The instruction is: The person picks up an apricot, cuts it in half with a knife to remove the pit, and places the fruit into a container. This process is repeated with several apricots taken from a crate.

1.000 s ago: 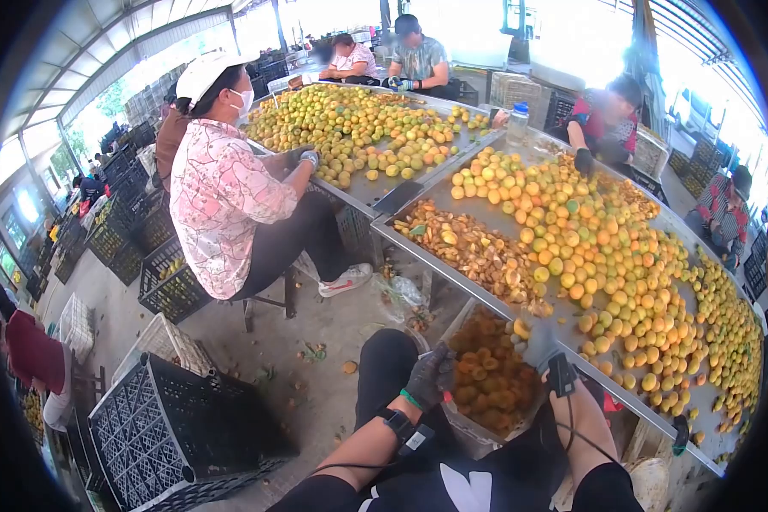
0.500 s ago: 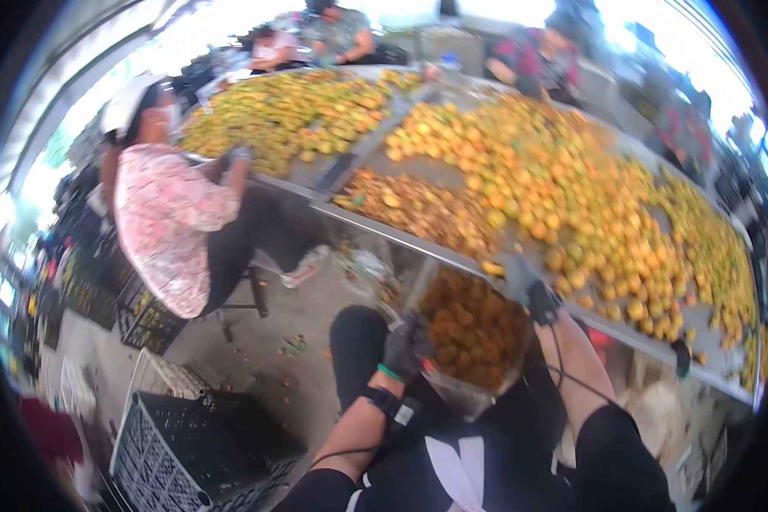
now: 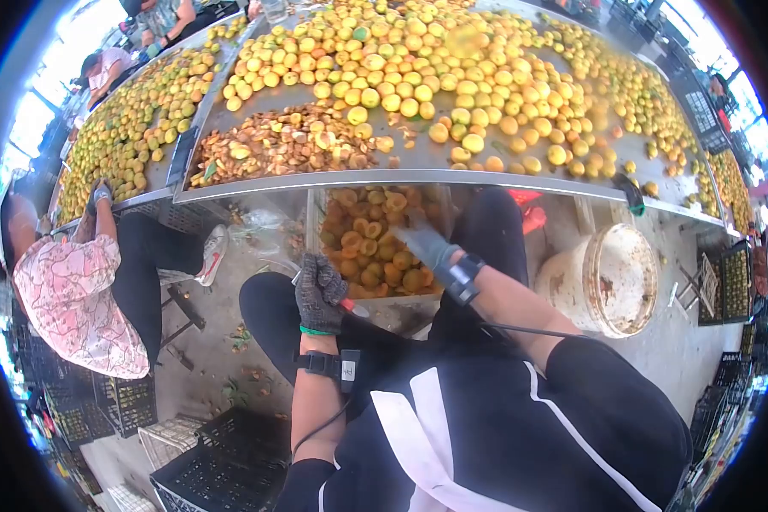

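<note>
My left hand [image 3: 319,288], in a dark grey knitted glove, is closed around a small red-handled tool [image 3: 347,304]. Most of that tool is hidden by the fingers. It is held at the near left corner of a crate [image 3: 316,213] between my knees. Inside the crate lie orange apricots [image 3: 369,247], many of them halved. Over the crate's right side, my right hand [image 3: 430,244] in a light grey-blue glove reaches with fingers stretched out and slightly blurred. I see nothing held in it.
A metal table [image 3: 401,177] heaped with whole apricots [image 3: 392,68] runs across the front, with a pile of brown-orange pieces [image 3: 282,141] near its edge. A white bucket [image 3: 602,277] stands right, black crates [image 3: 230,465] lower left. A person in a pink patterned top [image 3: 81,299] sits left.
My right hand has moved from the table edge to over the crate. My view has turned right and downward. The left hand stays closed beside the crate.
</note>
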Action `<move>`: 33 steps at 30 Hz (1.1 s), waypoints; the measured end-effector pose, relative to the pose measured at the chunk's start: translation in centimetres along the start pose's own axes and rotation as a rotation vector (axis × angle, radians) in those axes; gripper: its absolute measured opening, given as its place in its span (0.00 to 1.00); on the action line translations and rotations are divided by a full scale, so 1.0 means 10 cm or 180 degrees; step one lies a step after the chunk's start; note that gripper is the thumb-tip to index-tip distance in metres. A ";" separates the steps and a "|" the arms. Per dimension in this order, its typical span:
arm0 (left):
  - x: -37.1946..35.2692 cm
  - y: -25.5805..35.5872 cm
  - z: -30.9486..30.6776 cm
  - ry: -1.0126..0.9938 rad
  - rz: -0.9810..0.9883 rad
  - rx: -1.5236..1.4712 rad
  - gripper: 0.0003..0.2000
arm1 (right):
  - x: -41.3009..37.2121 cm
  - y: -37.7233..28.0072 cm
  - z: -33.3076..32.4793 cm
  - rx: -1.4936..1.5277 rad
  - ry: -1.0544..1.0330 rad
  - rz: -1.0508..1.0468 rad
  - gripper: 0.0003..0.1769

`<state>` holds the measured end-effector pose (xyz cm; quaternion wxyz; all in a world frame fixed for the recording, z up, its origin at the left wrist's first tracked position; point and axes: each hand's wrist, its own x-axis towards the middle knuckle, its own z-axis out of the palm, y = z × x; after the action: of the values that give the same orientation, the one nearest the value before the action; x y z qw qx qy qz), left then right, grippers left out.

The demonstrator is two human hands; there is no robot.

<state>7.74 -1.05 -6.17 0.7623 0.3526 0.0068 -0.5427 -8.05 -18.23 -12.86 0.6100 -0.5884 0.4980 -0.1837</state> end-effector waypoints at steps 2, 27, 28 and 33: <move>-0.01 -0.02 0.02 0.0023 -0.0013 0.0055 0.14 | 0.09 0.29 0.00 -0.1567 0.0107 -0.0421 0.29; -0.27 -0.26 0.32 0.0255 -0.0441 0.0841 0.13 | -0.27 0.51 0.26 -0.3669 -0.2659 -0.1341 0.17; -0.32 -0.30 0.30 0.0084 -0.0531 0.0888 0.14 | -0.30 0.48 0.24 -0.3655 -0.2629 -0.1413 0.17; -0.29 -0.45 -0.15 0.0096 -0.1074 0.0413 0.12 | -0.12 0.64 0.37 -0.3964 -0.3021 -0.1454 0.22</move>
<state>3.39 1.46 -8.51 0.6359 0.4030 0.0424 -0.6569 -7.84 -13.81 -18.82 0.2646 -0.9218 0.0651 0.2758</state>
